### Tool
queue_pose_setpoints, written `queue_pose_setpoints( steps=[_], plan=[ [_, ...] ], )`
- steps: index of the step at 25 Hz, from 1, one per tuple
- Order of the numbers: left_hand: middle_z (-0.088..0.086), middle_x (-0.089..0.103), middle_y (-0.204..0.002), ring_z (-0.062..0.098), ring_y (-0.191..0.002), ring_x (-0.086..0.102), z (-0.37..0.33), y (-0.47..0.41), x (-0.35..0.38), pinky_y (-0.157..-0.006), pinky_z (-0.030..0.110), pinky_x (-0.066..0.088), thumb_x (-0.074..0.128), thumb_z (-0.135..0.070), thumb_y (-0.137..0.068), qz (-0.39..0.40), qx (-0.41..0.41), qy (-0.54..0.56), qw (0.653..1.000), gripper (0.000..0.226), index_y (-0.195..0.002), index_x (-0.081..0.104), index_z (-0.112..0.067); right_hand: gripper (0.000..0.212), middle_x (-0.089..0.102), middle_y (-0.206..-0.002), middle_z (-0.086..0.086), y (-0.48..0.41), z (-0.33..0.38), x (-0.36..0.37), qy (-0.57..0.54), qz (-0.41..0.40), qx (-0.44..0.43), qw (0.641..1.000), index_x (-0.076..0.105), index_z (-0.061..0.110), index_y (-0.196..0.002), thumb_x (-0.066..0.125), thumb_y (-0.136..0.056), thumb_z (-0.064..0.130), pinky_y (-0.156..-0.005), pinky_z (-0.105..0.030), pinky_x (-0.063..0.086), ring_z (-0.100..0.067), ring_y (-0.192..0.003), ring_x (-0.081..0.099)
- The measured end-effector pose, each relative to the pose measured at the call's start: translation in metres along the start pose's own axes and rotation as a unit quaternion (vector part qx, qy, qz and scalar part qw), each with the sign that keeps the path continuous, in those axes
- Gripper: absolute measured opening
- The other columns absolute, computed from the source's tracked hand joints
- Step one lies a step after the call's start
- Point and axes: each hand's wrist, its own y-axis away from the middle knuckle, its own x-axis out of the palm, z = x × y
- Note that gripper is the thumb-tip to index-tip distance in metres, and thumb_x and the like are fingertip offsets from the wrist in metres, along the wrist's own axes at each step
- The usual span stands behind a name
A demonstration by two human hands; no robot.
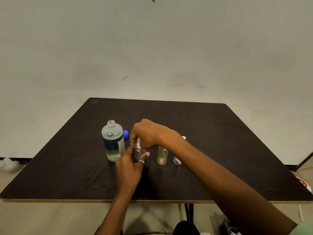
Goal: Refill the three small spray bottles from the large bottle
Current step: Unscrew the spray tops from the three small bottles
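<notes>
The large clear bottle (pixel 113 141) stands uncapped on the dark table (pixel 220 133), with liquid in its lower part and a blue label. Its blue cap (pixel 125 134) lies just behind it. My left hand (pixel 130 168) holds the body of a small clear spray bottle (pixel 139 152) right of the large bottle. My right hand (pixel 149 133) pinches that bottle's spray top from above. Two more small bottles stand to the right: a yellowish-green one (pixel 162 156) and a clear one (pixel 177 161), partly hidden behind my right forearm.
A pink cap (pixel 184 137) peeks out behind my right wrist. White cables and dark objects lie on the floor under the table's near edge. A red and white object (pixel 304 184) sits on the floor at the right. The wall stands close behind the table.
</notes>
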Motion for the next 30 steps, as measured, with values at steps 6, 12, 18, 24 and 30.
queue_pose_setpoints(
  steps=[6,12,18,24,30],
  plan=[
    [-0.017,0.058,-0.069,-0.011,-0.069,0.057,0.002,-0.001,-0.001,-0.058,0.002,0.039,0.081,-0.034,-0.077,0.000,0.003,-0.010,1.000,0.035,-0.105,0.068,-0.017,0.035,0.046,-0.064,0.002,-0.005,0.002,0.012,0.085,-0.067,0.109,0.988,0.043,0.017,-0.074,0.066,-0.085,0.042,-0.060,-0.030,0.049,-0.012,-0.058,0.049],
    [-0.014,0.061,-0.068,-0.006,-0.067,0.058,0.000,0.000,-0.001,-0.057,0.005,0.041,0.081,-0.034,-0.078,-0.002,0.012,0.007,1.000,0.031,-0.105,0.069,-0.023,0.006,0.063,-0.076,-0.003,-0.005,0.007,0.007,0.034,-0.018,0.061,0.997,0.066,0.008,-0.084,0.066,-0.081,0.013,-0.070,-0.031,0.056,-0.016,-0.070,0.060],
    [-0.017,0.057,-0.063,-0.008,-0.066,0.057,0.002,0.000,-0.001,-0.057,0.004,0.040,0.081,-0.033,-0.077,-0.004,0.012,0.009,1.000,0.029,-0.100,0.069,-0.021,0.019,0.070,-0.097,-0.003,-0.004,0.004,0.006,0.024,0.023,0.028,0.999,0.072,0.014,-0.099,0.065,-0.081,0.010,-0.083,-0.036,0.056,-0.017,-0.086,0.064],
    [-0.015,0.056,-0.060,-0.001,-0.064,0.057,0.000,-0.001,-0.001,-0.055,0.007,0.041,0.081,-0.032,-0.078,-0.010,0.022,-0.008,1.000,0.022,-0.092,0.065,-0.027,0.043,0.048,-0.061,0.001,-0.007,0.004,0.008,0.107,-0.092,0.110,0.984,0.040,0.019,-0.063,0.061,-0.087,0.049,-0.057,-0.031,0.048,-0.013,-0.055,0.050],
    [-0.021,0.057,-0.062,-0.008,-0.064,0.057,0.000,0.000,0.000,-0.056,0.003,0.039,0.081,-0.025,-0.078,-0.008,0.029,0.008,1.000,0.029,-0.103,0.069,-0.018,0.023,0.042,-0.062,0.001,-0.006,0.010,0.010,0.095,-0.072,0.079,0.990,0.046,0.018,-0.082,0.067,-0.085,0.027,-0.061,-0.030,0.049,-0.013,-0.056,0.047]
  ],
)
